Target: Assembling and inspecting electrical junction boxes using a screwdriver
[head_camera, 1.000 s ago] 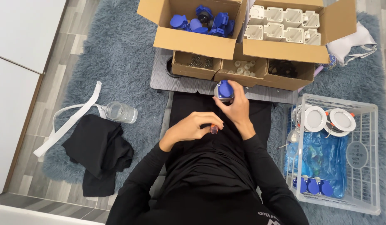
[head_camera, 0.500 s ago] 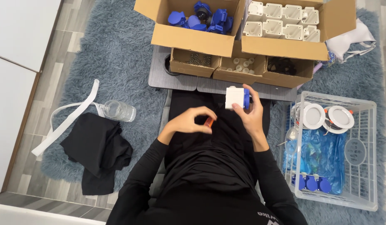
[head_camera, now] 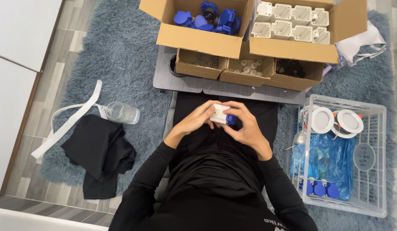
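Both hands close on a white and blue part over the lap.

The left hand and right hand grip the part between them, white block on its left, blue piece on its right, just short of the grey board. On the board stand three small brown trays; behind them, a box of blue pieces and a box of white housings. To the right sits a white wire basket with round white lamps and blue plastic. To the left on the rug lie a clear bottle, a black cloth and a white strap.
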